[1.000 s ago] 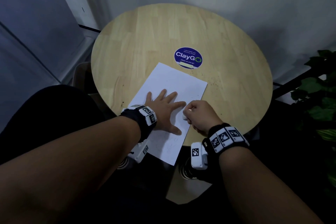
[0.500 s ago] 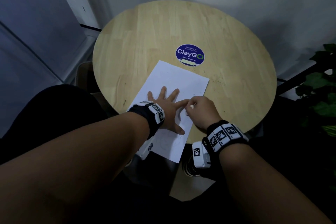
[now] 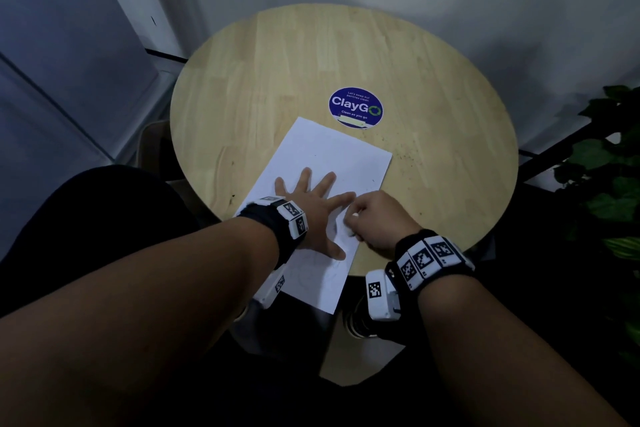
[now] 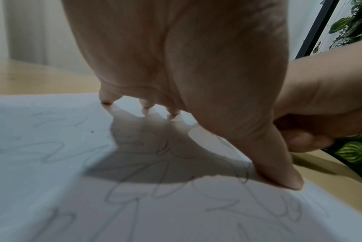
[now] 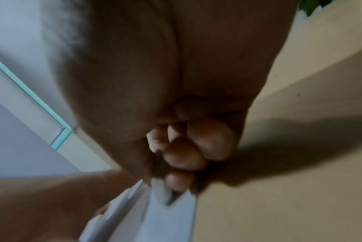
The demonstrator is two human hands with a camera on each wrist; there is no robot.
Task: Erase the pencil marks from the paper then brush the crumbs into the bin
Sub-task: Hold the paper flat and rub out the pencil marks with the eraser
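From the head view, a white rectangular sheet of paper [image 3: 332, 163] is lying at an angle on a round light-wood table [image 3: 277, 73], its near corner hanging over the table's edge. The left hand [image 3: 313, 208] is lying flat on the sheet with fingers spread and straight, pressing it down. The right hand [image 3: 377, 222] is sitting just beside it at the sheet's right edge, fingers curled, with a small white eraser [image 3: 355, 215] showing only as a pale speck at the fingertips.

The left wrist view is showing what the head view barely does: grey pencil scribbles [image 4: 165, 193] looping across the paper near the camera, and the thumb [image 4: 279, 170] and fingertips [image 4: 107, 99] touching the sheet. The right hand's curled fingers are appearing there at the right.

The right wrist view, blurred, is showing the fingers [image 5: 184, 153] bunched around the whitish eraser, whose lower end is meeting the paper's edge.

Beyond the sheet, a round blue "ClayGo" sticker [image 3: 356, 107] is lying on the tabletop, with dark specks [image 3: 408, 149] scattered to its right. Green leaves of a plant [image 3: 609, 177] are showing at the right.
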